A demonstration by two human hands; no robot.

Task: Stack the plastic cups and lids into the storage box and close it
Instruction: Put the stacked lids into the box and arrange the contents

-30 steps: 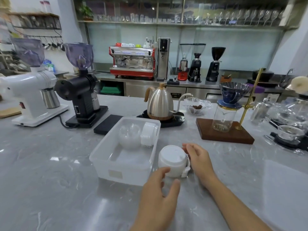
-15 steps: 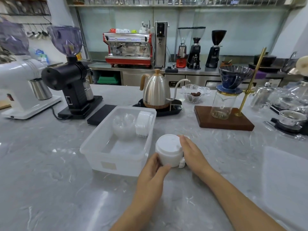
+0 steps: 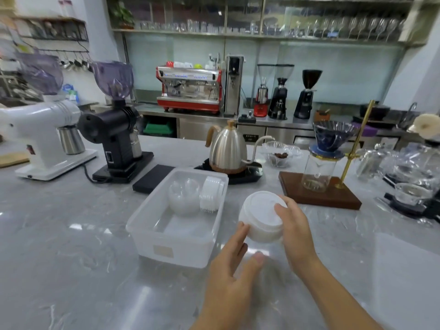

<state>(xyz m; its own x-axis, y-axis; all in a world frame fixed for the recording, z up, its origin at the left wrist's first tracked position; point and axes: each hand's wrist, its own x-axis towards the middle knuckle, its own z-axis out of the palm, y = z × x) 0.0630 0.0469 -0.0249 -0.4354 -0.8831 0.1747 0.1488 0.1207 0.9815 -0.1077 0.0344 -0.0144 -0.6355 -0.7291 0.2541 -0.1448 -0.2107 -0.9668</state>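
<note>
Head view showed a grey marble bench (image 3: 59, 246) with a translucent white rectangular plastic storage box (image 3: 171, 234) standing open near its middle. Inside the box, against its far end, lay a stack of clear plastic cups (image 3: 183, 198) on its side, and just beside it to the right a stack of white ribbed plastic lids (image 3: 212, 194), also on edge. No cover for the box could be made out.

Just to the right of the box, a stack of white round plastic lids (image 3: 259, 217) was tilted with its flat top facing the camera. The right hand (image 3: 295, 227) gripped this stack from the right side, thumb laid across the top lid and fingers curled round behind. The left hand (image 3: 233, 272) was spread loosely, its fingers fairly straight, with fingertips touching the stack's lower left edge and the thumb stretched out beneath without holding anything. Whether the stack rested on the bench or was lifted off it could not be told.

Toward the far edge of the bench stood a steel gooseneck kettle (image 3: 227, 151) on a black base, a black coffee grinder (image 3: 116, 129) and a white coffee grinder (image 3: 42, 134) to the left, and a blue dripper on a glass carafe (image 3: 326, 158) over a wooden stand to the right.
</note>
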